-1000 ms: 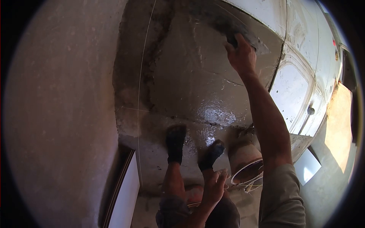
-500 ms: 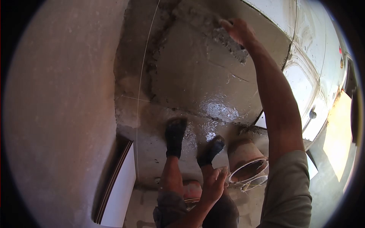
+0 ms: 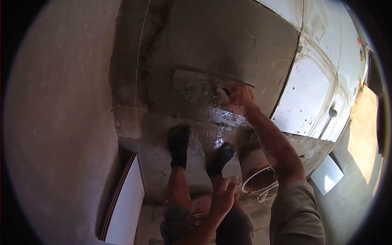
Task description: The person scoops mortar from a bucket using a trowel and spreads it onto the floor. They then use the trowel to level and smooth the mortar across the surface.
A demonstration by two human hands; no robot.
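My right hand (image 3: 237, 98) is wrapped round the handle of a flat rectangular trowel (image 3: 194, 86), whose blade lies on wet grey mortar (image 3: 208, 45) and is smeared with it. Low in the middle, my left hand (image 3: 223, 197) hangs over my leg, fingers drawn together; whether it holds something small cannot be made out. A thin pale string (image 3: 139, 49) runs along the left side of the mortar. Near the feet the mortar surface is wet and shiny.
My dark-covered feet (image 3: 178, 147) stand below the mortar. A bucket (image 3: 255, 167) leans to their right, with another (image 3: 201, 204) between the legs. Large light tiles (image 3: 304, 90) lie at the right; stacked panels (image 3: 124, 204) lean on the left wall (image 3: 61, 114).
My right hand has swept the trowel down and left, closer to my feet. The view has shifted slightly. My left hand stays low near my leg.
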